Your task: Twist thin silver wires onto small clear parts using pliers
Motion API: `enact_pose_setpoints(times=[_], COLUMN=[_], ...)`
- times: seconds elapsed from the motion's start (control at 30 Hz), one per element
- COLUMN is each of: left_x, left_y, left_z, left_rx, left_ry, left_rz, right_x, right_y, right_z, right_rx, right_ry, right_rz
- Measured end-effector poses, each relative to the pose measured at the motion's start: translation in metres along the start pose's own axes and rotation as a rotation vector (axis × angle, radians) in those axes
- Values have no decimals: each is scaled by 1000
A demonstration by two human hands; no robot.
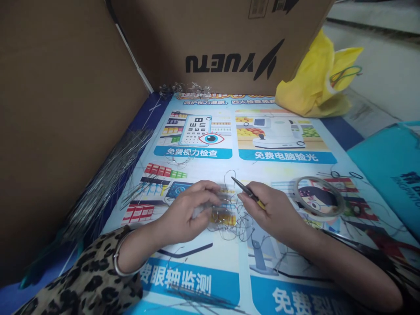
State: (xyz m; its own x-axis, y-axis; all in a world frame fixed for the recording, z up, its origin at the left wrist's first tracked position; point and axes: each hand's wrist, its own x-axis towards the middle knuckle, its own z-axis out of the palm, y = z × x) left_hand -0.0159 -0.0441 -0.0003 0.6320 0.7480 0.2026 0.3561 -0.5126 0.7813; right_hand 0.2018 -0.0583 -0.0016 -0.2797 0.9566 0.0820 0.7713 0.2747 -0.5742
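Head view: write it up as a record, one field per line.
Left hand: at the wire loops; grip unclear
Right hand: holding a pointed tool, tip toward the left
Surface: printed sheet with pictures and writing
Left side: bundle of thin wires
Right side: tape roll, turquoise bag
Back: cardboard with upside-down lettering, yellow bag

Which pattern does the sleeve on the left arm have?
Leopard print: black spots on tan. The sleeve shows best in the head view, the only one.
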Motion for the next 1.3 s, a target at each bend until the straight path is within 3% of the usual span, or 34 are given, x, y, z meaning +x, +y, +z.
enact_pose_setpoints(times=[0.13, 0.23, 0.5, 1.3], left_x=[2, 1, 2, 2], left_y=[7, 13, 19, 25], left_z=[0, 3, 18, 25], left_rx=[48, 114, 287, 327], left_ry=[66, 109, 103, 198], left_rz=[-44, 0, -15, -93], right_x=[0, -1, 1, 2], right_y=[0, -1, -2, 0], right_z=[1, 1, 3, 4], right_rx=[-5, -5, -11, -44], right_ry=[-1, 4, 6, 29], right_rz=[-16, -23, -30, -65])
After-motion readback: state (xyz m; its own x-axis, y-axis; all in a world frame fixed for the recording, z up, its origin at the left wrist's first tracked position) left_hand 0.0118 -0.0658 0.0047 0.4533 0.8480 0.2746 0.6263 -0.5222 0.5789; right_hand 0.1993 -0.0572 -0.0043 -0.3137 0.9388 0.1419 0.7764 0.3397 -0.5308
